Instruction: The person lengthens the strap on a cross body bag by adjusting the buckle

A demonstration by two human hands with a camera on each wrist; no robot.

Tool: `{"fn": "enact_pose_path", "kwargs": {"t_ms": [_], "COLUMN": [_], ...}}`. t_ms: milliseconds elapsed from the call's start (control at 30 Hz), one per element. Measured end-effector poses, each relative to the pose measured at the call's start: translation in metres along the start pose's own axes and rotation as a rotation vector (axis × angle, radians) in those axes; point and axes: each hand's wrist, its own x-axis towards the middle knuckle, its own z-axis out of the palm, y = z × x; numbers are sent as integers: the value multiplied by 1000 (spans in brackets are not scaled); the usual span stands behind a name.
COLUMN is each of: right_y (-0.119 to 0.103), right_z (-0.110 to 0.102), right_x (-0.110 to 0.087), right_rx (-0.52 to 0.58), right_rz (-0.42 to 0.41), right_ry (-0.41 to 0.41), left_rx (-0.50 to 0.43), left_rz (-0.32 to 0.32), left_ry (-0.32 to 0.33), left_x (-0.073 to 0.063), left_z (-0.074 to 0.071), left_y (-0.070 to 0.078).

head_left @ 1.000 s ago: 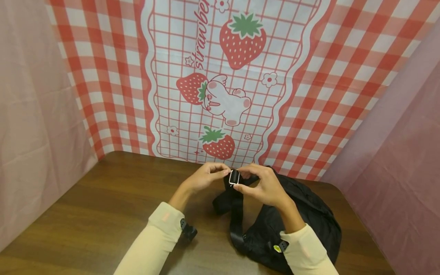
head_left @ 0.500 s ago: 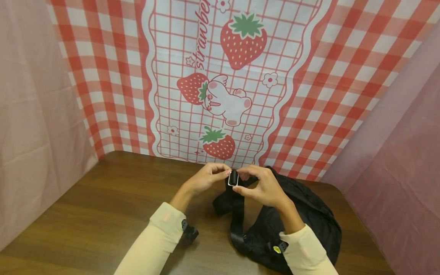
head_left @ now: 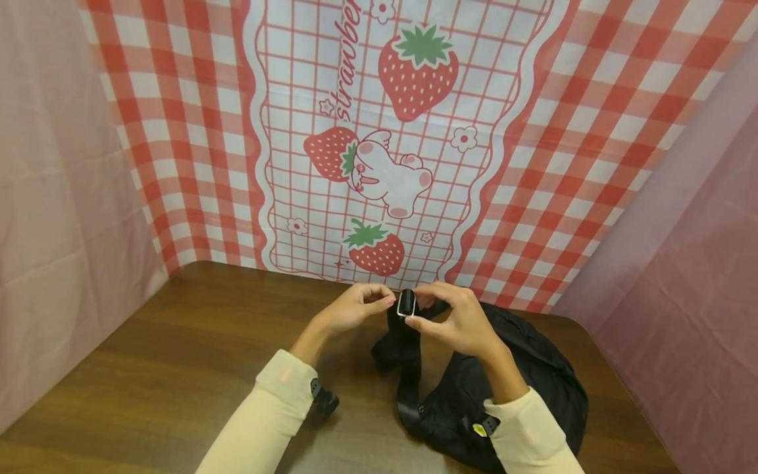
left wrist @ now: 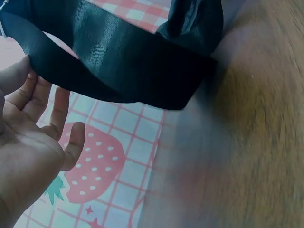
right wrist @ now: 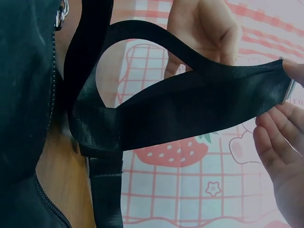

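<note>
A black bag (head_left: 545, 368) with webbing straps lies on the table at the right. Its black strap (head_left: 408, 368) rises in loops toward both hands. On the raised strap sits a silver rectangular slider buckle (head_left: 406, 304), with the webbing folded through it. My right hand (head_left: 458, 319) pinches this buckle at its edge between thumb and fingers. Just left of it, my left hand (head_left: 358, 308) pinches the strap with thumb and forefinger. In the left wrist view the left thumb (left wrist: 16, 76) lies against the webbing's edge, the other fingers spread loosely.
The wooden table (head_left: 207, 355) reaches back to a strawberry-patterned cloth (head_left: 355, 197) hanging behind it. Pink curtains (head_left: 65, 197) hang at both sides. A zipper (right wrist: 50, 204) and a metal ring (right wrist: 61, 16) show on the bag in the right wrist view.
The buckle has tilted and shifted slightly up and right, away from my left fingertips. The slack strap loop below has moved a little right. The bag stays in place.
</note>
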Motion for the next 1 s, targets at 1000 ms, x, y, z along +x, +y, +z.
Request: {"fn": "enact_pose_path", "kwargs": {"t_ms": [1000], "right_y": [-3], "right_z": [-3], "right_x": [0], "right_rx": [43], "right_rz": [26], "right_ry": [25], "left_rx": [54], "left_rz": [-19], "left_ry": [-41], "left_x": [0], "left_z": [-1], "left_y": [-2]}}
